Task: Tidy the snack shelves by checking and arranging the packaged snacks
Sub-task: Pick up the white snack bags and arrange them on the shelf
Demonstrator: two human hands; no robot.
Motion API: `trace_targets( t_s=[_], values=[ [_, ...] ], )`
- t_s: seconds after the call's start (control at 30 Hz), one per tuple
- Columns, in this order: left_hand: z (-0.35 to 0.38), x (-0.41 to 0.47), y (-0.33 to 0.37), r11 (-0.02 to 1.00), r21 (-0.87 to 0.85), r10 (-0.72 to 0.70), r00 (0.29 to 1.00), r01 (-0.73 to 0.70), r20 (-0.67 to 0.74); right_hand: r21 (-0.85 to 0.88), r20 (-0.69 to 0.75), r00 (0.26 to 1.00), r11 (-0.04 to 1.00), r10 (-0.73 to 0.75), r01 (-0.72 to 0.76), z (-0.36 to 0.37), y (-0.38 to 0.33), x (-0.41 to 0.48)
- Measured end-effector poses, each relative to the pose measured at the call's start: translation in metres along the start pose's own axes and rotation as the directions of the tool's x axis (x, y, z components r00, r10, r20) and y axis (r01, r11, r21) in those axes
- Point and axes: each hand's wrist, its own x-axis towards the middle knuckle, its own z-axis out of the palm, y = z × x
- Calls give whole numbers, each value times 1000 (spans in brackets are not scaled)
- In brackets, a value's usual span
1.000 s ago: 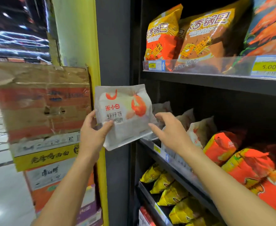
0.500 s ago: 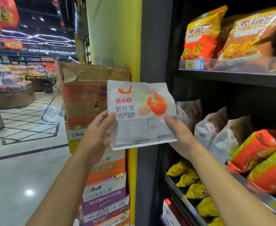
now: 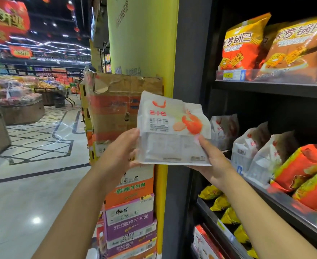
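Both forearms reach up from the bottom edge toward frame centre. The left hand (image 3: pixel 119 153) grips the lower left edge of a white plastic shrimp-cracker packet (image 3: pixel 172 130); the right hand (image 3: pixel 213 163) cups its lower right corner, thumb on the front, beside the dark shelf (image 3: pixel 277 88).

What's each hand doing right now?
Left hand: grips the snack bag at its left edge.
Right hand: holds the same bag at its lower right corner.
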Motion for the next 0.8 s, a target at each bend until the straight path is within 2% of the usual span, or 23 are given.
trace_targets(
  t_s=[0.07, 0.13, 0.2, 0.3, 0.43, 0.6, 0.67, 0.73, 0.8],
  values=[
    [1, -1, -4, 994, 106, 19, 999, -14, -48, -112, 15, 999, 993, -42, 43, 13, -5, -3],
    [-1, 2, -9, 993, 114, 17, 993, -4, -116, -197, 39, 997, 978, -65, 71, 23, -10, -8],
    [-9, 6, -12, 999, -30, -25, 992, 22, -125, -203, 94, 993, 975, -71, 89, 29, -18, -18],
    [-24, 6, -16, 951, -304, -94, 990, 59, -101, -84, 139, 988, 994, -63, 75, 36, -33, -29],
    [-30, 4, -18, 899, -434, -122, 984, 55, -128, -124, 178, 982, 989, -60, 83, 44, -45, -31],
    [-24, 2, -10, 931, -359, -134, 978, 69, -160, -308, 253, 967, 946, -22, 102, 51, -53, -30],
    [-17, 2, -4, 946, -306, -161, 976, 109, -149, -402, 231, 973, 912, 15, 81, 52, -54, -27],
    [-11, 1, 4, 952, -258, -205, 970, 166, -129, -404, 172, 984, 914, 37, 36, 52, -54, -24],
    [-9, 0, 12, 948, -228, -252, 961, 222, -112, -320, 108, 990, 946, 89, -50, 49, -53, -22]
  ],
)
